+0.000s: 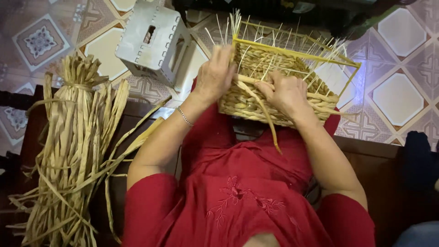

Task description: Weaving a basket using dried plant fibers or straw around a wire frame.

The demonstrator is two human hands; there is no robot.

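Patterned tile floor, half-woven basket (279,87) lying lengthwise left-right, left hand (215,75) and right hand (286,93) grip clamped on its strands

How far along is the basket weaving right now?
Done: the basket's lower rows are woven. In hand: the left hand steadies the wall while the right hand works a loose strand. Left: bare upright stakes below the yellow frame; bundled fibre lies beside.

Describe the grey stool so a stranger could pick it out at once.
Start from the patterned tile floor at the top of the view. Just left of the half-woven basket that both hands work on stands the grey stool. It alone is hard, boxy and metal-grey, with a slot in its top, unlike the tied straw bundle beside it.
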